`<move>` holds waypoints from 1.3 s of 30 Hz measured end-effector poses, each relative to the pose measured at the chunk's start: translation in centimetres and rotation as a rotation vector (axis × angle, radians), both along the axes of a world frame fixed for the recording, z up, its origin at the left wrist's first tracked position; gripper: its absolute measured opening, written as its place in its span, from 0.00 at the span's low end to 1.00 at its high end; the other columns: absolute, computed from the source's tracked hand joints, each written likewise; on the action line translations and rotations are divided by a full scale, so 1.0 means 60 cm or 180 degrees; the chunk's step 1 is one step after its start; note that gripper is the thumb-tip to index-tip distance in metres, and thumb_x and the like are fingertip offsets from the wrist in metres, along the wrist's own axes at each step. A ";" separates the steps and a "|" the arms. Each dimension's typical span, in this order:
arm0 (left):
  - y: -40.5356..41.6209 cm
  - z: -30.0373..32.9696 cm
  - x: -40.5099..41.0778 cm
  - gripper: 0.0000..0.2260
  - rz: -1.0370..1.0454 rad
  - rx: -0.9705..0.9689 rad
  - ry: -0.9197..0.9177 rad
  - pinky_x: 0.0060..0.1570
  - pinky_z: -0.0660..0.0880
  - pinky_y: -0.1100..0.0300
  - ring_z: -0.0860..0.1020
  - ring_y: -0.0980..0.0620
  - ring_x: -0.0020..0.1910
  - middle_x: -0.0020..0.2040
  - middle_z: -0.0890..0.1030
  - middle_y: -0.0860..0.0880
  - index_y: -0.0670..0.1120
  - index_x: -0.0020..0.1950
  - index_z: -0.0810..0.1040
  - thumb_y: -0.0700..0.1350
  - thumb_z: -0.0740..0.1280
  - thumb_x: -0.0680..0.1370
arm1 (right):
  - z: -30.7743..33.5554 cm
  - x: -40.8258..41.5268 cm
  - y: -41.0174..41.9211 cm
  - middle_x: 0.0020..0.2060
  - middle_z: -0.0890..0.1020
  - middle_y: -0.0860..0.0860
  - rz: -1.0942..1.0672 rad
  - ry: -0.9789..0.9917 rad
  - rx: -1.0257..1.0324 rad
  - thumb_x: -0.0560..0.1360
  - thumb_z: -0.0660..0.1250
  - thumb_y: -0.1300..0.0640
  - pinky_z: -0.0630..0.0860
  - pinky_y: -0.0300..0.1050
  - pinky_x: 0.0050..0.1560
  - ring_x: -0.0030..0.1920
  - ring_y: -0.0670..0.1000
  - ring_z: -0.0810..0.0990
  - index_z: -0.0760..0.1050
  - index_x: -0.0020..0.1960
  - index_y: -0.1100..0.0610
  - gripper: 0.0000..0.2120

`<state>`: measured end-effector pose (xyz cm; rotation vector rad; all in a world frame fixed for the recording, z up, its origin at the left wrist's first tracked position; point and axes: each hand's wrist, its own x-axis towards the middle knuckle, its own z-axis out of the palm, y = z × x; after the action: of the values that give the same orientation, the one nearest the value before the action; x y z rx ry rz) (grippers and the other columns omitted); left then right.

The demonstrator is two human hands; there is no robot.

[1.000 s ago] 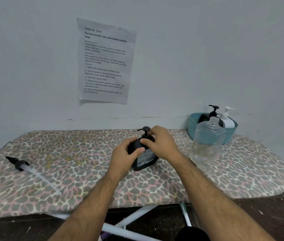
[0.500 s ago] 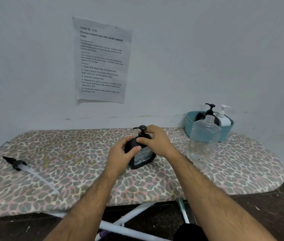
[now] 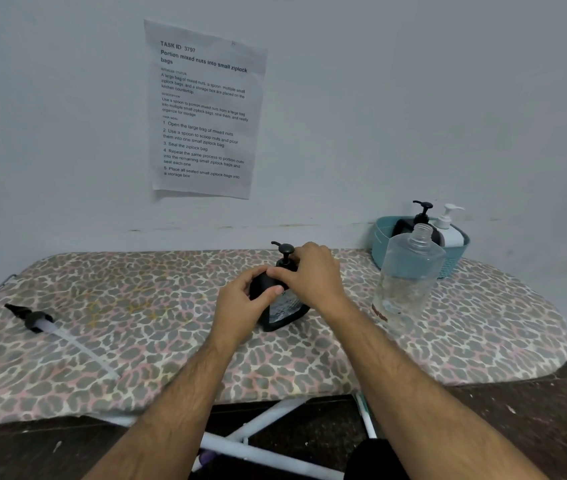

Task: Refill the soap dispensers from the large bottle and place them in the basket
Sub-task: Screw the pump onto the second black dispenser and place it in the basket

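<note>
A black soap dispenser (image 3: 284,306) stands near the middle of the tabletop (image 3: 143,327), squat and dark with a glossy label on its front and a black pump head (image 3: 285,250) on top. The left hand (image 3: 244,303) grasps the dispenser's body from the left, thumb across its front. The right hand (image 3: 313,275) curls its fingers round the collar just under the pump head.

Just to the right stands the large bottle (image 3: 408,275), clear, uncapped and upright, with little liquid visible inside. Behind it, against the wall, a teal basket (image 3: 384,245) holds a second black dispenser (image 3: 422,216) and a white dispenser (image 3: 450,226), both upright. Far to the left a loose black pump with a long clear tube (image 3: 53,329) lies flat, well apart from everything else.

The stretch of tabletop between the loose pump and the hands is open, as is the near edge in front of the dispenser. The surface is an ironing board with a leopard-print cover, rounded at the right end; white metal legs (image 3: 261,441) show below it over a dark floor. A printed sheet (image 3: 204,110) is stuck to the pale wall above.
</note>
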<state>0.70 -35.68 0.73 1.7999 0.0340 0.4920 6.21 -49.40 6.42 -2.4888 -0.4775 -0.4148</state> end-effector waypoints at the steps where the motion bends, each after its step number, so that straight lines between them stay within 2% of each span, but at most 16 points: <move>1: 0.001 -0.001 0.001 0.17 -0.0007 -0.0013 -0.0003 0.50 0.75 0.71 0.78 0.68 0.53 0.52 0.78 0.65 0.57 0.59 0.77 0.45 0.75 0.74 | 0.008 0.005 -0.010 0.40 0.79 0.51 0.0331 0.0344 0.0293 0.73 0.72 0.44 0.74 0.49 0.43 0.45 0.53 0.78 0.79 0.42 0.57 0.15; 3: 0.000 -0.001 0.002 0.18 0.0005 -0.0025 0.0006 0.49 0.75 0.72 0.78 0.67 0.52 0.52 0.78 0.64 0.53 0.61 0.77 0.45 0.76 0.73 | 0.019 0.012 -0.025 0.47 0.82 0.56 0.0850 0.0933 0.0715 0.75 0.72 0.54 0.77 0.53 0.52 0.49 0.56 0.80 0.81 0.49 0.63 0.11; 4: 0.000 -0.001 0.002 0.18 0.0011 -0.0019 0.0006 0.49 0.75 0.72 0.78 0.67 0.52 0.52 0.78 0.64 0.51 0.62 0.77 0.45 0.76 0.73 | 0.019 0.015 -0.029 0.51 0.82 0.57 0.0947 0.1038 0.0764 0.76 0.71 0.56 0.76 0.55 0.56 0.52 0.56 0.80 0.81 0.52 0.63 0.11; 7: -0.001 -0.001 0.002 0.20 0.0020 -0.0004 0.0002 0.49 0.76 0.70 0.78 0.67 0.52 0.52 0.78 0.65 0.50 0.64 0.78 0.45 0.76 0.74 | 0.009 0.023 -0.029 0.56 0.80 0.53 0.0979 0.0989 0.0777 0.76 0.71 0.53 0.73 0.52 0.61 0.57 0.52 0.78 0.81 0.56 0.59 0.12; 11: -0.004 0.001 0.000 0.20 0.0042 0.0055 -0.0019 0.46 0.74 0.73 0.77 0.69 0.51 0.52 0.77 0.66 0.51 0.64 0.77 0.46 0.75 0.74 | -0.006 0.030 -0.027 0.45 0.80 0.50 0.0797 0.0355 0.0236 0.71 0.65 0.38 0.73 0.56 0.53 0.49 0.52 0.76 0.81 0.48 0.56 0.22; 13: -0.005 0.001 0.000 0.20 0.0073 0.0077 -0.0014 0.45 0.73 0.75 0.77 0.69 0.50 0.51 0.76 0.66 0.50 0.65 0.77 0.46 0.75 0.74 | -0.005 0.029 -0.027 0.42 0.77 0.50 0.0732 0.0227 -0.0022 0.73 0.66 0.40 0.72 0.56 0.52 0.47 0.52 0.73 0.78 0.45 0.58 0.20; 15: -0.006 0.001 0.000 0.20 0.0092 0.0092 -0.0018 0.44 0.73 0.76 0.77 0.69 0.50 0.51 0.77 0.65 0.49 0.65 0.77 0.46 0.75 0.74 | -0.004 0.024 -0.024 0.39 0.72 0.47 0.0661 0.0089 -0.0168 0.76 0.67 0.44 0.69 0.52 0.51 0.46 0.51 0.70 0.73 0.42 0.56 0.15; 17: -0.007 0.001 0.000 0.21 0.0102 0.0099 -0.0024 0.44 0.73 0.77 0.76 0.69 0.50 0.51 0.77 0.65 0.49 0.66 0.77 0.46 0.75 0.74 | -0.005 0.018 -0.020 0.38 0.70 0.46 0.0494 -0.0095 -0.0274 0.77 0.66 0.44 0.66 0.49 0.49 0.45 0.51 0.70 0.69 0.41 0.53 0.15; 21: -0.009 0.001 0.000 0.21 0.0144 0.0131 -0.0040 0.46 0.71 0.78 0.76 0.71 0.50 0.51 0.76 0.66 0.49 0.66 0.78 0.46 0.75 0.74 | -0.014 0.008 -0.004 0.41 0.74 0.48 0.0108 -0.0304 -0.0423 0.78 0.64 0.41 0.67 0.50 0.54 0.49 0.52 0.74 0.75 0.45 0.55 0.16; 24: -0.010 0.002 -0.001 0.21 0.0128 0.0117 -0.0019 0.47 0.72 0.77 0.76 0.71 0.50 0.52 0.77 0.66 0.49 0.66 0.78 0.46 0.75 0.74 | -0.015 0.004 -0.001 0.40 0.72 0.47 0.0042 -0.0263 -0.0349 0.78 0.63 0.42 0.67 0.50 0.51 0.49 0.53 0.75 0.76 0.46 0.55 0.16; 26: -0.010 0.004 -0.002 0.21 0.0087 0.0055 0.0010 0.46 0.72 0.77 0.76 0.71 0.50 0.52 0.77 0.65 0.49 0.66 0.77 0.46 0.75 0.74 | -0.014 0.005 -0.002 0.39 0.71 0.47 0.0071 -0.0225 -0.0314 0.78 0.64 0.42 0.66 0.48 0.47 0.47 0.52 0.74 0.72 0.43 0.54 0.15; 29: -0.008 0.012 -0.003 0.21 0.0006 0.0021 0.0075 0.45 0.73 0.76 0.77 0.68 0.52 0.52 0.78 0.63 0.49 0.66 0.77 0.47 0.75 0.74 | -0.013 0.009 -0.007 0.40 0.72 0.47 0.0127 -0.0064 -0.0202 0.76 0.66 0.41 0.66 0.47 0.44 0.45 0.51 0.72 0.76 0.45 0.54 0.16; 32: -0.003 0.016 -0.008 0.23 -0.0127 0.0027 0.0194 0.45 0.73 0.76 0.77 0.64 0.54 0.54 0.77 0.63 0.50 0.67 0.75 0.47 0.75 0.74 | -0.011 0.015 -0.020 0.43 0.76 0.50 0.0402 0.0225 0.0121 0.75 0.68 0.42 0.71 0.48 0.44 0.47 0.52 0.76 0.81 0.50 0.56 0.17; 34: 0.000 0.014 -0.013 0.27 -0.0319 0.0027 0.0308 0.46 0.74 0.73 0.76 0.64 0.55 0.56 0.76 0.62 0.52 0.69 0.72 0.47 0.77 0.72 | -0.003 0.014 -0.033 0.49 0.80 0.50 0.0742 0.0612 0.0452 0.76 0.69 0.45 0.74 0.47 0.50 0.51 0.51 0.78 0.81 0.55 0.56 0.16; 36: 0.000 0.013 -0.016 0.30 -0.0411 -0.0002 0.0375 0.43 0.75 0.73 0.76 0.66 0.53 0.56 0.75 0.62 0.53 0.71 0.70 0.43 0.77 0.72 | 0.006 0.013 -0.047 0.58 0.79 0.48 0.1011 0.1137 0.0733 0.78 0.69 0.49 0.71 0.43 0.57 0.59 0.48 0.77 0.78 0.64 0.55 0.18; 39: -0.003 0.016 -0.013 0.27 -0.0335 0.0020 0.0349 0.42 0.74 0.74 0.75 0.68 0.51 0.54 0.75 0.63 0.51 0.70 0.71 0.40 0.75 0.74 | 0.011 0.021 -0.064 0.62 0.79 0.49 0.1192 0.1499 0.0558 0.78 0.68 0.57 0.71 0.45 0.63 0.62 0.50 0.77 0.75 0.68 0.53 0.18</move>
<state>-0.05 -35.83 1.72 1.8233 0.0134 0.3184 7.46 -53.25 7.06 -2.1640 -0.6570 0.2623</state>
